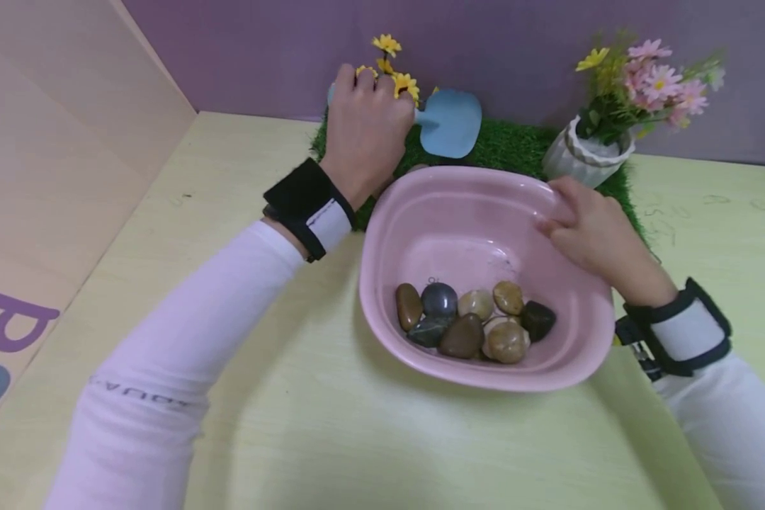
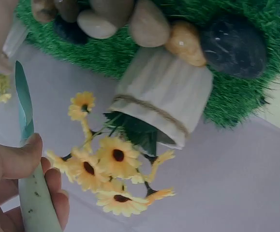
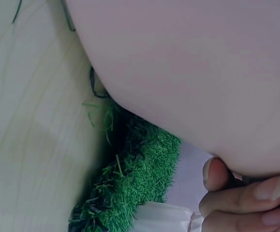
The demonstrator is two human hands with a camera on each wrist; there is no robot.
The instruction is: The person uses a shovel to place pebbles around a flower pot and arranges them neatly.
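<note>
My left hand (image 1: 366, 134) grips the handle of a light blue shovel (image 1: 451, 124), its flat blade pointing right behind the basin. In the left wrist view the thumb and fingers wrap the shovel handle (image 2: 36, 203). The right hand (image 1: 602, 234) holds the right back rim of a pink plastic basin (image 1: 465, 185), thumb inside and fingers outside under the rim. The basin is tilted toward me. Several smooth brown, grey and tan stones (image 1: 464, 336) lie gathered along its near side. The right wrist view shows mostly the basin's outer wall (image 3: 188, 63).
Behind the basin lies a green turf mat (image 1: 510, 145). On it stand a white pot (image 1: 586, 159) with pink flowers and a ribbed white pot (image 2: 166, 87) with yellow flowers. More stones (image 2: 234, 46) rest on the turf. A purple wall (image 1: 516, 49) rises behind the pale table (image 1: 306, 411).
</note>
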